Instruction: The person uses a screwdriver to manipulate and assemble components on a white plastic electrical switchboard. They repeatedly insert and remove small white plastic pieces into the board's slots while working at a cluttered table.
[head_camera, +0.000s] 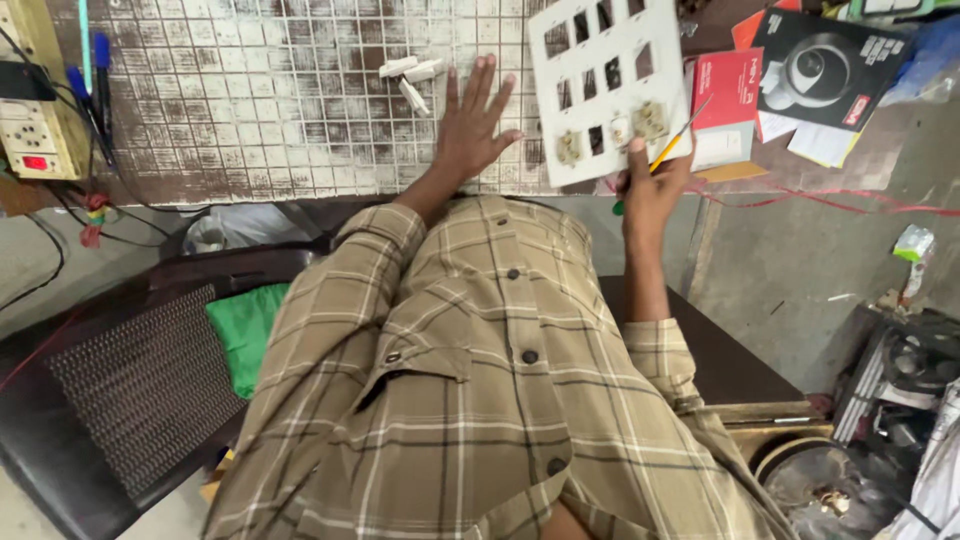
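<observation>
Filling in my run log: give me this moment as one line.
left hand: flat on grid table, empty | right hand: holds white switch plate and yellow screwdriver | white switches near left fingers

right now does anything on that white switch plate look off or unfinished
Yes. The white switch plate has most of its cutouts open; only about three hold fittings, near its lower edge. The right hand grips that edge along with a yellow-handled tool. Loose white parts lie beyond the left hand.

Tan plaid button-up shirt (480, 380), cuffed sleeves
</observation>
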